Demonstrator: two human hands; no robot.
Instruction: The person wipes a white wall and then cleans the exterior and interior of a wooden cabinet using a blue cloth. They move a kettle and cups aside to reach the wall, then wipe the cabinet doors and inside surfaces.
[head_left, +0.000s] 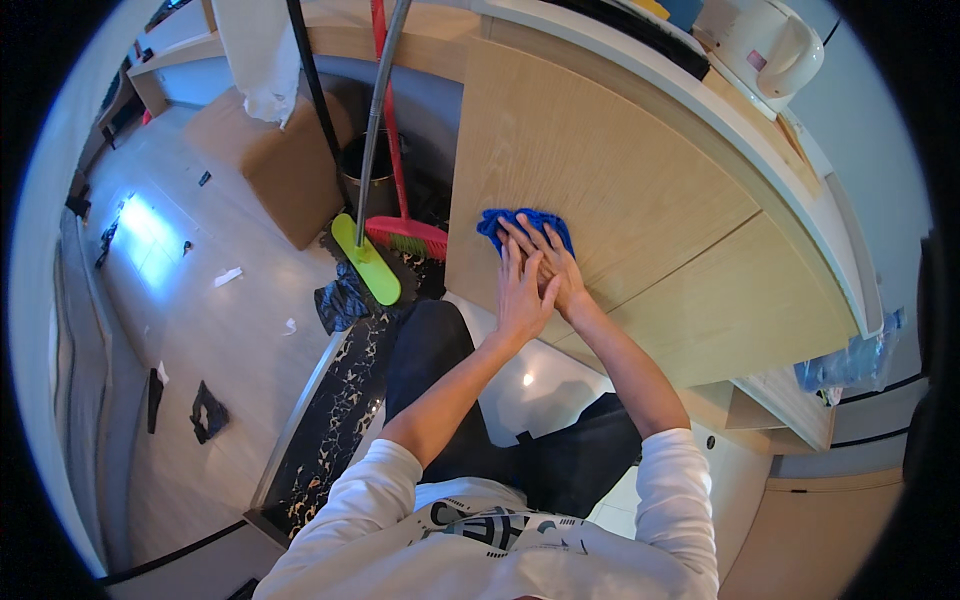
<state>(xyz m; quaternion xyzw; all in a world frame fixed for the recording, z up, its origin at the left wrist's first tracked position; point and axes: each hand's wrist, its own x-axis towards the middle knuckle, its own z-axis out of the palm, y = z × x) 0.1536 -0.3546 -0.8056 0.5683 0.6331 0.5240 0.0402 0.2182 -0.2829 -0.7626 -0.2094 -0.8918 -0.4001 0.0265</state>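
Note:
A crumpled blue cloth (491, 223) lies pressed flat against a light wood-grain cabinet door (600, 157). My right hand (551, 259) holds it there, its fingers spread over the fabric. Crossing partly in front of the right hand is my left hand (525, 296), with its thumb apart and nothing visible in its grasp. The left fingertips reach the cloth's lower edge; whether they touch it I cannot tell. Part of the right palm is hidden behind the left hand.
Left of the door stand a green-headed mop (367, 262), a red broom (416, 234) and a dark bin (371, 176). A brown stool (289, 180) is beyond them. Scraps and black plastic (208, 412) litter the floor. A white kettle (772, 56) sits on the counter (675, 90).

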